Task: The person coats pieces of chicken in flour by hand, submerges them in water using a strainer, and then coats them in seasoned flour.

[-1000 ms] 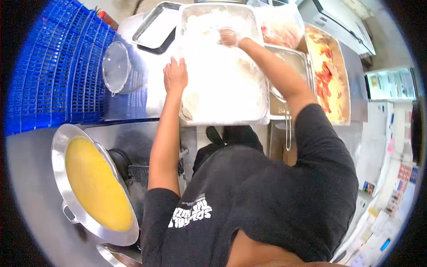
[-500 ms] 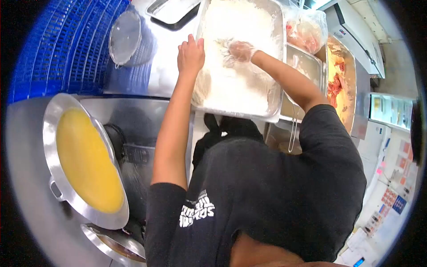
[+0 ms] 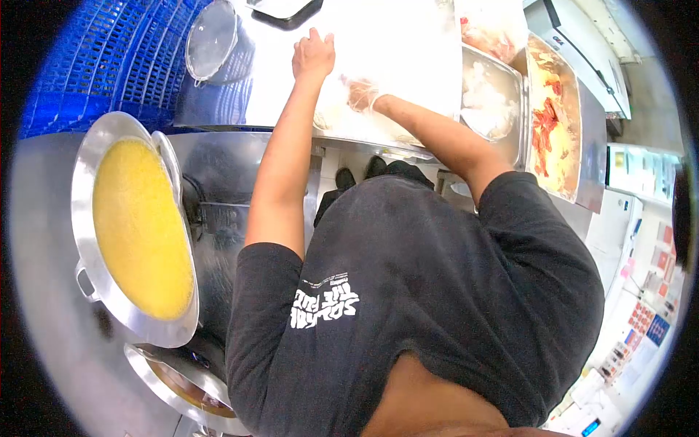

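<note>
My left hand [image 3: 314, 54] is at the left side of a large metal tray [image 3: 378, 144], its fingers bent at the rim. The tray holds white flour [image 3: 408, 51], washed out by glare, which hides most of the tray's outline. Inside it, low and left of the middle, is my right hand [image 3: 361, 95] in a thin clear glove. Its fingers reach down into the flour, and glare and flour hide them.
Right of the tray stand a metal pan with white contents [image 3: 489, 102], a tray of yellow liquid with reddish pieces [image 3: 545, 131] and a clear bag [image 3: 495, 29]. Leftward are a strainer [image 3: 212, 40], a blue crate [image 3: 95, 65] and a wide pan of yellow oil [image 3: 138, 233].
My view has shifted, and the tray stands higher in it and is brighter. My right hand has moved toward the tray's near side and left; my left hand stays at the rim.
</note>
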`<move>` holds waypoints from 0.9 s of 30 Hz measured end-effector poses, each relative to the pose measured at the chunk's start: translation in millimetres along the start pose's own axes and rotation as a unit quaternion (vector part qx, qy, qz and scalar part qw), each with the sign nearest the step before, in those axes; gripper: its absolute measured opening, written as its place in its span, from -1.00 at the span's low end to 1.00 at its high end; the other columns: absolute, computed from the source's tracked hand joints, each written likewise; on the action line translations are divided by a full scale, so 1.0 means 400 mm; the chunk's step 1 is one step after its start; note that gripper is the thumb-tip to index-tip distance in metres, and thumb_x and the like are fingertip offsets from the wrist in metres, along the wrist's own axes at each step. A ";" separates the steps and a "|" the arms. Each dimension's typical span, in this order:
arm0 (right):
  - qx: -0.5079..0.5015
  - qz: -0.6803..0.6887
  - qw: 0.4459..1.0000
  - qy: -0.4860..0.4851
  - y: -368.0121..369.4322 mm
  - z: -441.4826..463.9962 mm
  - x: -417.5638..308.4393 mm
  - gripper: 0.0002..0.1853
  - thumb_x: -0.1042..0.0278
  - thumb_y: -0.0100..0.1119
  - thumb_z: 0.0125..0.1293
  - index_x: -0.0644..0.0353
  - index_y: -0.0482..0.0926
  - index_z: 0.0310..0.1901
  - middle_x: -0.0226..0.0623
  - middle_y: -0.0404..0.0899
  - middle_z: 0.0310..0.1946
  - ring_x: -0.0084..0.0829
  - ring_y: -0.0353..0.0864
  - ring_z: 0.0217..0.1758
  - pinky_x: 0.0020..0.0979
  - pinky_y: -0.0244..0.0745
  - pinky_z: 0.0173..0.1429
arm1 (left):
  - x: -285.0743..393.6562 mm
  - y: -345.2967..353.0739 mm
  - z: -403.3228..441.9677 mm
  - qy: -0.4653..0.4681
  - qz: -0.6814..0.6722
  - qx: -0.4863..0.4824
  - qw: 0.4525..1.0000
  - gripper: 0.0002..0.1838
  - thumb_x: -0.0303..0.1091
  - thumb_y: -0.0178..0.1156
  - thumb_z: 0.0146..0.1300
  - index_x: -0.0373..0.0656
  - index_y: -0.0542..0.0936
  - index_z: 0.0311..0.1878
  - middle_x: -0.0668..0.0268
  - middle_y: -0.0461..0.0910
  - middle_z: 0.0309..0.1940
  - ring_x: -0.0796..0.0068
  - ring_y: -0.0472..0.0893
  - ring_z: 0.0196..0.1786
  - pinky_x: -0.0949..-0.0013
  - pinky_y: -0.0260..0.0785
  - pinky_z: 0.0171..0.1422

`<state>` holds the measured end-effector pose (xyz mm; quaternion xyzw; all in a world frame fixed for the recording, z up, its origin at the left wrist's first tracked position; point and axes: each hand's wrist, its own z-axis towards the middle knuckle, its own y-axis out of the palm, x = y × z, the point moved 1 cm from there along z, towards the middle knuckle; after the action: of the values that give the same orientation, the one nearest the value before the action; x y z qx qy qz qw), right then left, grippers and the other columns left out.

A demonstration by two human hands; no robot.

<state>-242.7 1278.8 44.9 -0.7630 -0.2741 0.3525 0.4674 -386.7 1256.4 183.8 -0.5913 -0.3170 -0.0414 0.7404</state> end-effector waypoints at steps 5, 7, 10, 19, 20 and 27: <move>0.143 0.054 0.963 -0.221 0.019 0.028 0.041 -0.79 0.25 0.16 0.12 0.22 0.65 -0.40 -0.09 0.62 -0.45 -0.15 0.65 -0.31 -0.16 0.54 -0.22 | -0.008 -0.001 0.012 -0.005 0.004 -0.006 1.000 -0.43 0.06 -0.07 0.38 -0.28 0.43 0.17 -0.19 0.55 -0.01 -0.16 0.50 0.12 -0.04 0.34 0.21; 0.118 0.105 0.982 -0.103 -0.023 -0.018 -0.021 -0.79 0.27 0.16 0.11 0.22 0.63 -0.32 -0.08 0.62 -0.45 -0.14 0.65 -0.30 -0.15 0.55 -0.23 | -0.016 0.021 0.016 0.007 0.018 0.014 1.000 -0.44 0.05 -0.08 0.38 -0.30 0.44 0.13 -0.20 0.54 -0.01 -0.17 0.51 0.11 -0.04 0.35 0.20; 0.053 0.110 0.992 -0.030 -0.003 0.006 -0.047 -0.63 0.29 0.21 0.09 0.25 0.53 -0.06 -0.07 0.65 -0.32 -0.14 0.64 -0.30 -0.16 0.55 -0.17 | -0.016 0.024 0.028 0.018 0.039 -0.036 0.998 -0.41 0.03 -0.10 0.39 -0.34 0.41 0.20 -0.21 0.56 -0.06 -0.12 0.53 0.07 0.00 0.38 0.21; -0.124 0.016 0.981 -0.148 -0.041 -0.016 -0.046 -0.62 0.26 0.27 0.08 0.24 0.52 -0.07 -0.06 0.65 -0.23 -0.18 0.63 -0.24 -0.18 0.52 -0.09 | 0.002 -0.001 0.002 0.012 0.032 -0.011 0.999 -0.48 0.01 -0.08 0.40 -0.30 0.43 0.12 -0.14 0.54 0.00 -0.10 0.48 0.15 -0.02 0.32 0.22; -0.128 0.015 0.981 -0.144 -0.038 -0.025 -0.038 -0.62 0.25 0.26 0.09 0.24 0.52 -0.07 -0.07 0.65 -0.23 -0.18 0.63 -0.23 -0.18 0.52 -0.08 | 0.006 -0.003 0.003 0.016 0.034 -0.004 0.999 -0.49 0.01 -0.07 0.40 -0.29 0.43 0.11 -0.14 0.54 -0.01 -0.10 0.48 0.15 -0.02 0.33 0.22; -0.164 -0.021 0.975 -0.148 -0.058 -0.158 0.023 -0.66 0.23 0.23 0.14 0.22 0.55 -0.10 -0.08 0.66 -0.22 -0.18 0.64 -0.20 -0.21 0.52 -0.05 | -0.001 -0.012 0.000 0.019 0.026 -0.027 0.999 -0.49 -0.01 -0.08 0.40 -0.29 0.43 0.14 -0.12 0.57 -0.04 -0.11 0.51 0.10 -0.04 0.37 0.17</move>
<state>-189.0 1262.5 83.0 -0.7623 -0.4105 0.4022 0.2977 -389.2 1254.6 187.7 -0.6183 -0.2858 -0.0421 0.7309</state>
